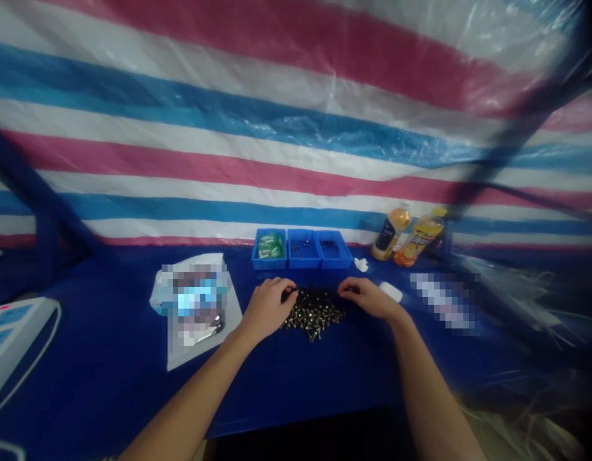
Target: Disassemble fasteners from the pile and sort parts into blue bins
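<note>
Backdrop: striped plastic sheet (204, 160) in red, white and blue behind a dark-blue table (315, 390).
Lettering: bold on the yellow bottle (419, 238) at two o'clock from the heap, too blurred to read; pixelated blocks cover much of the white paper (178, 357) at nine.
Metal pieces (317, 317): heaped on the table at the dial's centre, between the hands; single pieces point every way, the heap narrowing toward six.
Left hand (269, 304): at nine, fingers curled, thumb near forefinger at the heap's edge; whether it pinches a piece is unclear.
Right hand (367, 299): toward three, thumb and fingertips drawn close; any grip can't be made out.
Trays: left tray (269, 263) at eleven, holding green packets; middle tray (304, 263) at twelve, a few small bits inside; right tray (338, 263) near one.
</note>
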